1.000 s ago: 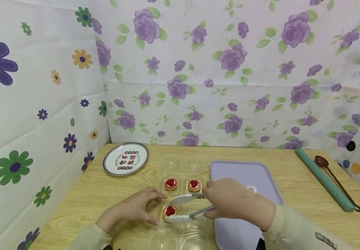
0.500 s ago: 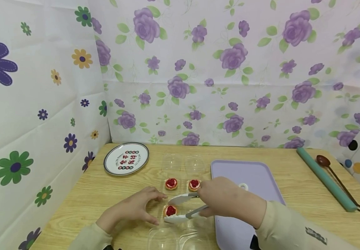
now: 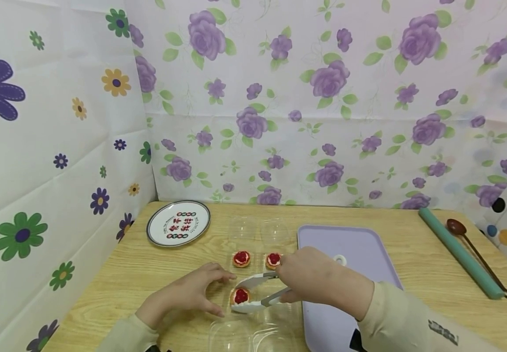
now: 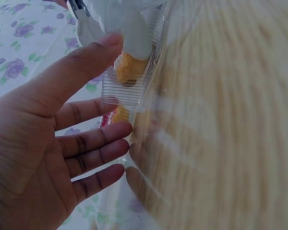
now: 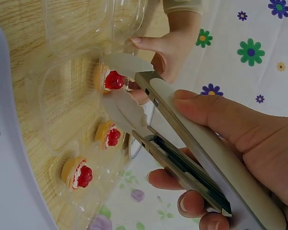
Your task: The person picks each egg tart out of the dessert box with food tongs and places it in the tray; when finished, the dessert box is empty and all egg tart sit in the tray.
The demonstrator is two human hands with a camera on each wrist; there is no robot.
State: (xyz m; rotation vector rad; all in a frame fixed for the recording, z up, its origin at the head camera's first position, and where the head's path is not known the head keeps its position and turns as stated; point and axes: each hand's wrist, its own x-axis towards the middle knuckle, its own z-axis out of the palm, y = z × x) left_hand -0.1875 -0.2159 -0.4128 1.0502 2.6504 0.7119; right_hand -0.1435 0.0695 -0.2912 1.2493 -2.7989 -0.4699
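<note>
- White-tipped tongs (image 5: 199,141) are gripped in the right hand (image 3: 319,276), their tips on either side of a round red-topped tart (image 3: 240,296) in a clear plastic container (image 5: 62,110).
- The left hand (image 3: 189,289), fingers apart, holding nothing, is at the container's left edge.
- I see two more tarts (image 3: 242,259) toward the pale wooden desk's (image 3: 126,274) back edge.
- Round white plate (image 3: 178,224): back left corner.
</note>
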